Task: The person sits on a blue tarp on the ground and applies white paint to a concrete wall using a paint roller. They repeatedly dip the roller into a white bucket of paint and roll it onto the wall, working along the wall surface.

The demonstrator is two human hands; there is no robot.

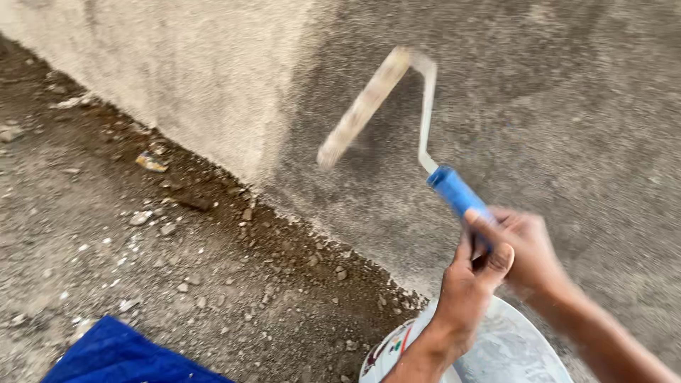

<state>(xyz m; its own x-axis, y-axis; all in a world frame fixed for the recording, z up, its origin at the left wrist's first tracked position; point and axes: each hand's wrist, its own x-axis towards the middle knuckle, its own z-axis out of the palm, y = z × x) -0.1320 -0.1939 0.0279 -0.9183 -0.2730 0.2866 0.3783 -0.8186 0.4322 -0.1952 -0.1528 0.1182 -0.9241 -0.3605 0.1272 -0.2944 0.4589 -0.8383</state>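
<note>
Rough plaster wall [567, 106] above stony ground [142, 234], a roller at work.
Both hands, left [469, 287] and right [528, 252], have fingers closed round the roller [369, 103]'s blue handle at 4 o'clock; its sleeve lies against the wall near 12. A white bucket [511, 351] sits below them at 6.

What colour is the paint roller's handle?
Bright blue; the roller handle shows best in the head view.

The ground [106, 234] is bare packed dirt scattered with small stones [186, 286] and gravel. A yellowish scrap [152, 162] lies near the wall's foot, blue cloth [124, 354] at the lower edge, and a white bucket [511, 351] stands beside it.
</note>
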